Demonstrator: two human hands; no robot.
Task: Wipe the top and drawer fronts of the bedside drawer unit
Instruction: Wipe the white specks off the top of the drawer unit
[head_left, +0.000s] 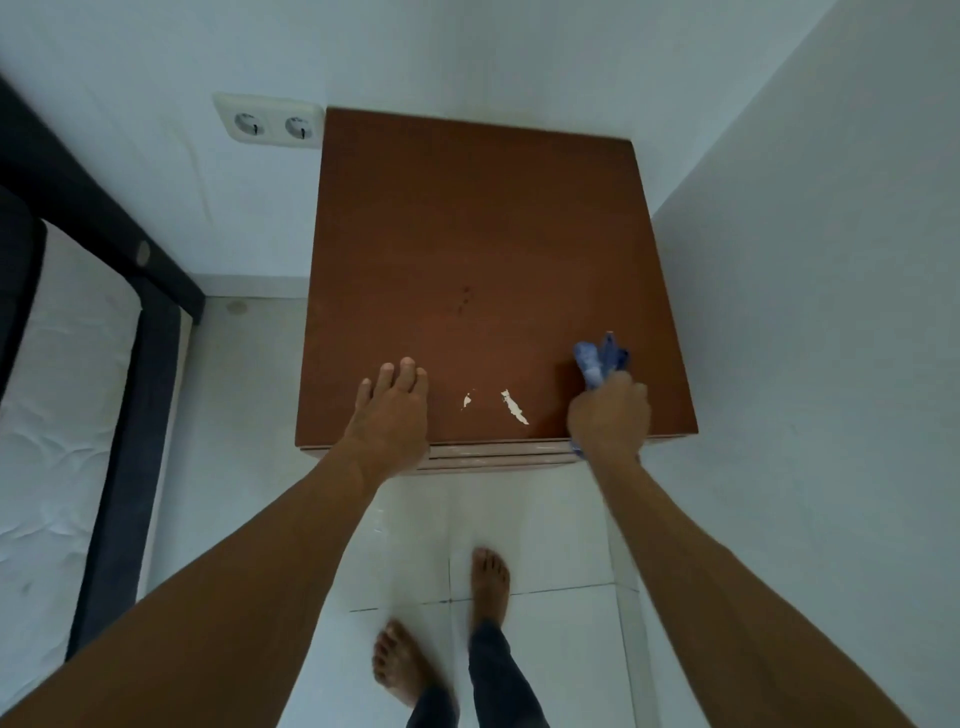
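The brown bedside drawer unit (483, 234) stands in the corner of the room, seen from above. Its top has two white chipped patches near the front edge. Only thin strips of the drawer fronts (498, 460) show below that edge. My left hand (389, 410) rests flat on the front left of the top, fingers apart, holding nothing. My right hand (610, 415) is at the front right of the top, closed around a bunched blue cloth (600, 361) whose end sticks out beyond my knuckles onto the top.
White walls close in behind and to the right of the unit. A double wall socket (272, 124) sits left of its back corner. A dark bed frame (124, 395) with a white mattress lies at the left. My bare feet (488, 577) stand on white floor tiles.
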